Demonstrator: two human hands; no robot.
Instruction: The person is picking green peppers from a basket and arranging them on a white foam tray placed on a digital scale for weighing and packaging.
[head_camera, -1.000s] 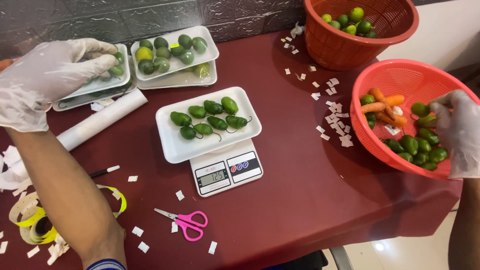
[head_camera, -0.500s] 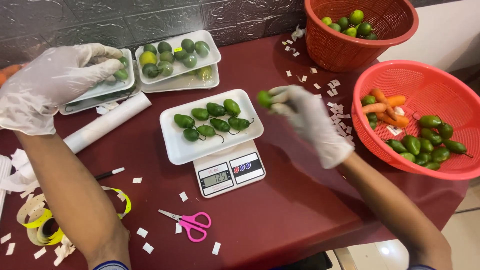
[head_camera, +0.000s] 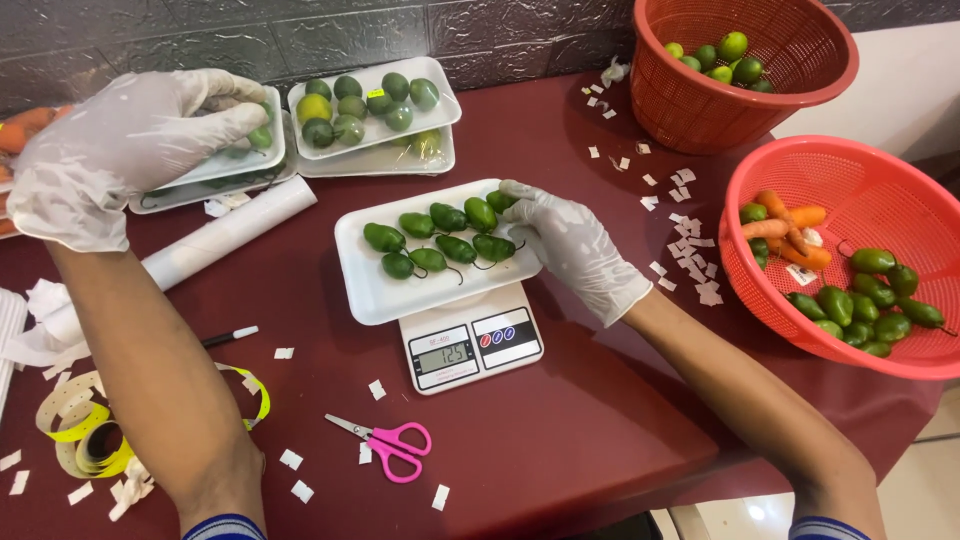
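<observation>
My right hand (head_camera: 570, 245), in a white glove, rests on the right end of a white foam tray (head_camera: 362, 290) and touches a green pepper (head_camera: 500, 199) among several green peppers (head_camera: 435, 240) lying there. The tray sits on a small white digital scale (head_camera: 470, 345). My gloved left hand (head_camera: 120, 150) is raised at the far left, fingertips on a filled foam tray of green limes (head_camera: 240, 160). Whether the right hand's fingers still pinch the pepper is hard to tell.
Two more trays of limes (head_camera: 375, 100) stand at the back. A red basket of limes (head_camera: 745, 70) is at the back right, a red basket of peppers and carrots (head_camera: 850, 270) at the right. Pink scissors (head_camera: 385, 440), a pen (head_camera: 228, 336), a film roll (head_camera: 225, 230), yellow tape (head_camera: 90, 440) and paper scraps lie on the maroon table.
My right hand went from the right basket to the scale tray with a green pepper and has set it down at the tray's right end. The left hand stayed by the lime tray.
</observation>
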